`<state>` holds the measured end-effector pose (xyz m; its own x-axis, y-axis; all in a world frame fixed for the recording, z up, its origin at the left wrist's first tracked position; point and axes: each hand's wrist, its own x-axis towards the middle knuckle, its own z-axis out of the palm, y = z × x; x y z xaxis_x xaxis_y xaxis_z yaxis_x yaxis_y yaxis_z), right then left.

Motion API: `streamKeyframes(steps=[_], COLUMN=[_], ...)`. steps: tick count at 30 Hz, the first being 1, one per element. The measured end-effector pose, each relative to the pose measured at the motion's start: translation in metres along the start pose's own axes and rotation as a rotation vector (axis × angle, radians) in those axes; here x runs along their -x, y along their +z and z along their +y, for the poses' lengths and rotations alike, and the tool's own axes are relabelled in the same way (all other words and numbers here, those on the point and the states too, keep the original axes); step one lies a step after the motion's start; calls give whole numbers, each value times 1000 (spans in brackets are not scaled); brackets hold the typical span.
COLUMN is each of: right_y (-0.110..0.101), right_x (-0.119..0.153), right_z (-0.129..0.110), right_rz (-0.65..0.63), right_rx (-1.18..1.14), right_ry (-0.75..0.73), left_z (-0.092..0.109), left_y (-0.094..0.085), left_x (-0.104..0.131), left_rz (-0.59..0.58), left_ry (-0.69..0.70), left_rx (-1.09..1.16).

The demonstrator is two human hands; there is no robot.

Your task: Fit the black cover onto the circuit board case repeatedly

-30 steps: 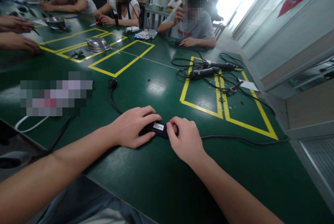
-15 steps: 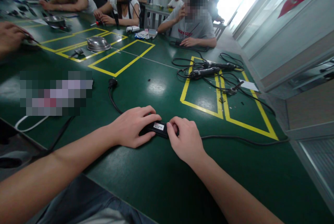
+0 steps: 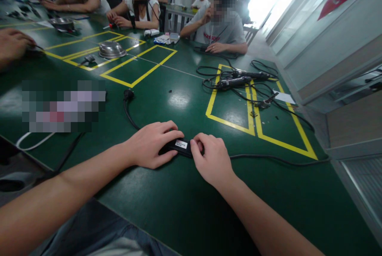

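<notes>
Between my hands a black power adapter (image 3: pixel 181 145) with a white label lies on the green table. My left hand (image 3: pixel 153 146) grips its left end, fingers on the far side and thumb on the near side. My right hand (image 3: pixel 211 160) is curled around the right end, with thumb and fingers closed on it. A black power cord with a plug (image 3: pixel 128 95) runs out beyond my left hand. Another black cable (image 3: pixel 277 160) leads from beside my right hand to the table's right edge. Both adapter ends are hidden by my hands.
Black electric screwdrivers (image 3: pixel 234 82) with tangled cables lie at the right, across yellow tape rectangles. A metal bowl (image 3: pixel 112 49) sits further back. A pixelated item (image 3: pixel 64 107) lies at the left. Several people sit around the table; one person's hand (image 3: pixel 14 45) shows at the left edge.
My hands and the adapter have stayed in place. The other person's hand at the left edge has shifted slightly.
</notes>
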<state>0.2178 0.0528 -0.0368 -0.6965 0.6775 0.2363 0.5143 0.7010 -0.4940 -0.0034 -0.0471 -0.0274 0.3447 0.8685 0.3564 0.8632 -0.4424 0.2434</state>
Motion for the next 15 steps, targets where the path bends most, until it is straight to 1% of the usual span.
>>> streamKeyframes(steps=[10,15], right_y=[0,-1], right_x=[0,0], right_z=[0,-1], right_rz=[5,-13], right_rx=[-13,-18], right_ry=[6,13], left_z=[2,0], left_y=[-2,1], left_x=[-1,0], left_rz=[-23,0], left_ry=[-11,4], left_rx=[6,8])
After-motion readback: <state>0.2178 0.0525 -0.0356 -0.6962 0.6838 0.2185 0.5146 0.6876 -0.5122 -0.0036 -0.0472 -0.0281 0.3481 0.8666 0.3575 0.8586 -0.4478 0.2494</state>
